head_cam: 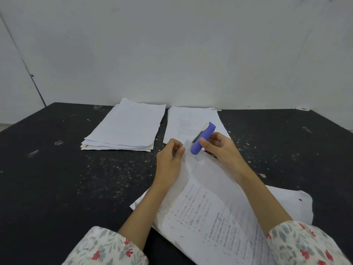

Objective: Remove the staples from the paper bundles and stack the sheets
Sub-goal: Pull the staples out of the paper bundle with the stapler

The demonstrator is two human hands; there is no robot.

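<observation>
- Purple staple remover (pixel 202 139) sits at the bundle's top corner, frame centre; I judge a hard pull could tear that corner, or drop the staple among the specks on the black table (pixel 57 169).
- My right hand (pixel 221 148) grips the remover, fingers curled.
- My left hand (pixel 169 157) pinches the corner of the paper bundle (pixel 208 211), lower right.
- Two sheet stacks (pixel 126 127) lie beyond, upper centre.

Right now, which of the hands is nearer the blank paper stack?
Left. The left hand is just right of the blank paper stack; the right hand lies farther right, gripping the purple staple remover.
</observation>
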